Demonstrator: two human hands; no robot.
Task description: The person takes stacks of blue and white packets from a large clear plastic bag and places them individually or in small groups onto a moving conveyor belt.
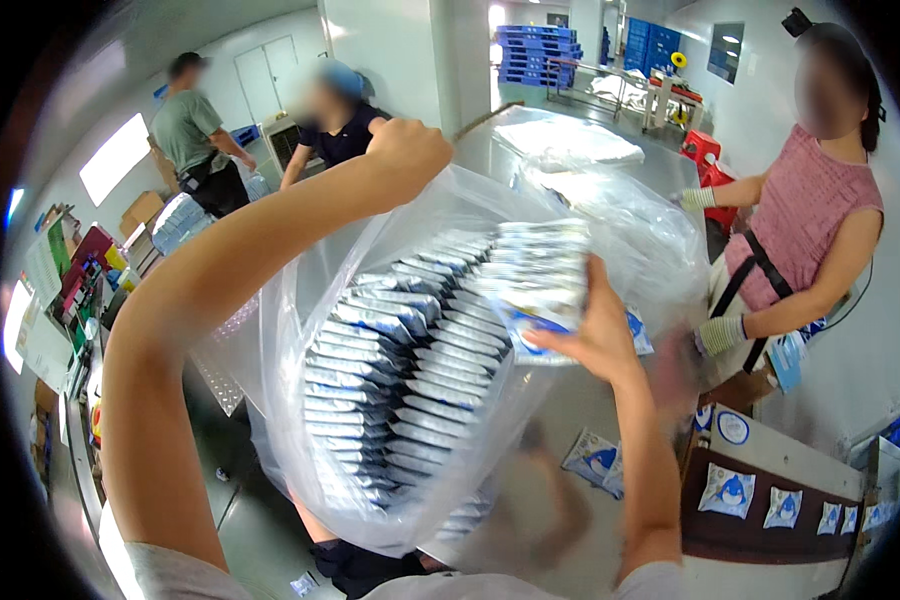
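A large clear plastic bag (310, 300) hangs in front of me, filled with several stacked silver-and-blue flat packets (380, 390). My left hand (405, 150) is raised and shut on the bag's upper rim. My right hand (595, 335) grips a bundle of the same packets (535, 275) at the bag's mouth, held partly inside the plastic.
A steel table (580, 410) lies below with loose packets (595, 462). A person in a pink top (805, 215) with gloved hands stands at the right. Two other people stand at the far left. Blue pallets (540, 45) sit at the back. A brown board (770, 505) holds small packets.
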